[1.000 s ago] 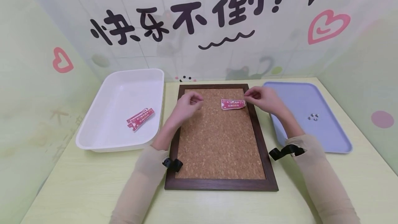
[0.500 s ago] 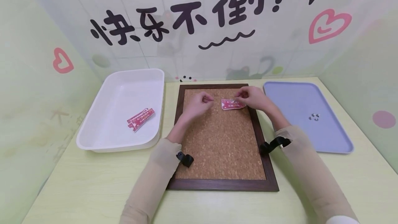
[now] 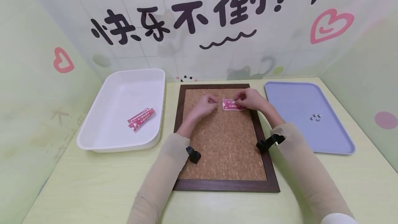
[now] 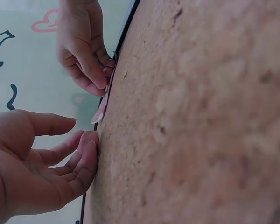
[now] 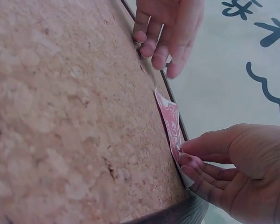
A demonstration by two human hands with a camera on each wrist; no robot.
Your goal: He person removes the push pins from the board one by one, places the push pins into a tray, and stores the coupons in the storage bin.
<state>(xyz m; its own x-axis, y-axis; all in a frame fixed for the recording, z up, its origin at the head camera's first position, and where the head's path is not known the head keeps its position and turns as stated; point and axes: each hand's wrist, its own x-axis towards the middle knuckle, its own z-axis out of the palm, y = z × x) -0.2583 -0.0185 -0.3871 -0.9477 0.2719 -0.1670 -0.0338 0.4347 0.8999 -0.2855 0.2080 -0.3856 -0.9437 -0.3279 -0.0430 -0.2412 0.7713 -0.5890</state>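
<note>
A red coupon (image 3: 229,106) with white print lies near the top right of the cork board (image 3: 224,144), which has a dark wooden frame. My right hand (image 3: 253,99) covers its right part. In the right wrist view, thumb and forefinger pinch a small silver thumbtack (image 5: 180,149) on the coupon; part of the tack is hidden by the fingertips. Just left of the coupon is my left hand (image 3: 203,106), above the cork. Its thumb stands apart from the loosely bent fingers in the left wrist view, with nothing between them.
On the left stands a white plastic tub (image 3: 109,120) holding overlapping red coupons (image 3: 141,119). A blue-purple tray (image 3: 295,110) at the right carries several silver thumbtacks (image 3: 316,117). Behind the table rises a wall (image 3: 192,61) with printed characters.
My right hand has moved left from the coupon's right end to the thumbtack on it. My left hand has moved right across the cork toward the coupon's left edge.
</note>
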